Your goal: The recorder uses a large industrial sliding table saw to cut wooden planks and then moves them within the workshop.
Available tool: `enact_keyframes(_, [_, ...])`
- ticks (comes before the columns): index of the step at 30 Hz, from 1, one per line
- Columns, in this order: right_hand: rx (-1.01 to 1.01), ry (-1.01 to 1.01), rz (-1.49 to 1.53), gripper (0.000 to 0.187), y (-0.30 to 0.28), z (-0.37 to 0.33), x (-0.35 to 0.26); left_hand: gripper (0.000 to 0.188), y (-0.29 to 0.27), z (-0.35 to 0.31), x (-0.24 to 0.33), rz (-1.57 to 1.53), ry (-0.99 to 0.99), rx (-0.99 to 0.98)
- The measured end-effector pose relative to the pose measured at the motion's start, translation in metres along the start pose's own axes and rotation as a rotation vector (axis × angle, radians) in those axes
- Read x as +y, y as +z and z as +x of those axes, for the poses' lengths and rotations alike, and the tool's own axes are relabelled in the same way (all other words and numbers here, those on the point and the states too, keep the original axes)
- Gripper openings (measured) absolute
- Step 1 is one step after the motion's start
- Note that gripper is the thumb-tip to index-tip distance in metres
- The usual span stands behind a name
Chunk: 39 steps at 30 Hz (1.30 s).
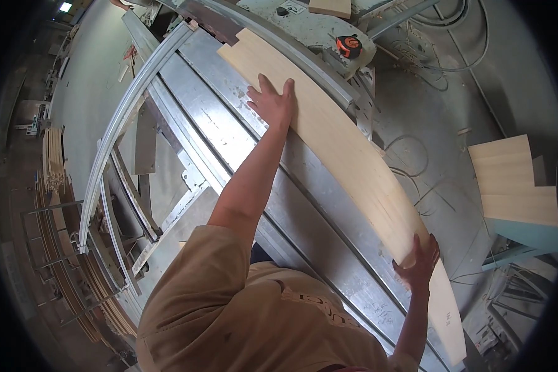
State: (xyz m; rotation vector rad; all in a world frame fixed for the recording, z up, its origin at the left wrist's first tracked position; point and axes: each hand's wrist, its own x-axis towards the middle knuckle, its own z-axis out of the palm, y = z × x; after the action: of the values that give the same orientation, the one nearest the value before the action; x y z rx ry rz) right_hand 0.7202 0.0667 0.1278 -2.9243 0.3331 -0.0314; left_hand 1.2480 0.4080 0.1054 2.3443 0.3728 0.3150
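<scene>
Tan T-shirt (242,310) occupies the foreground. Pale wooden board (353,167), notched at its upper end, lies along the slotted metal tabletop (208,121). Left hand (273,104): grip wide, fingers spread at the board's near edge. Right hand (418,263): likewise spread, thumb apart from fingers, across the board's lower part. Beyond the board runs a metal rail (338,93); contact between them cannot be confirmed. Orange-and-black tape measure (349,46) sits past the rail. Judgement: sound steadying calls for even pressure from both hands, board kept flat.
</scene>
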Motion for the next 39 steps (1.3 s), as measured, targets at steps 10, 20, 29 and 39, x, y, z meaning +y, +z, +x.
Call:
enact_keyframes(10, [-0.02, 0.024, -0.025, 0.128, -0.012, 0.019, -0.003, 0.105, 0.003, 0.019, 0.005, -0.003, 0.015, 0.064])
enact_keyframes(20, [0.006, 0.014, -0.011, 0.124, -0.014, 0.033, -0.021, 0.104, -0.006, 0.045, 0.008, -0.007, 0.01, 0.065])
enact_keyframes(29, [0.023, -0.027, -0.006, 0.119, -0.014, 0.04, -0.032, 0.1, -0.026, 0.055, 0.02, 0.041, 0.035, 0.087])
enact_keyframes(39, [-0.068, -0.023, -0.027, 0.112, 0.012, 0.047, -0.056, 0.092, -0.027, 0.066, 0.023, 0.237, 0.071, 0.16])
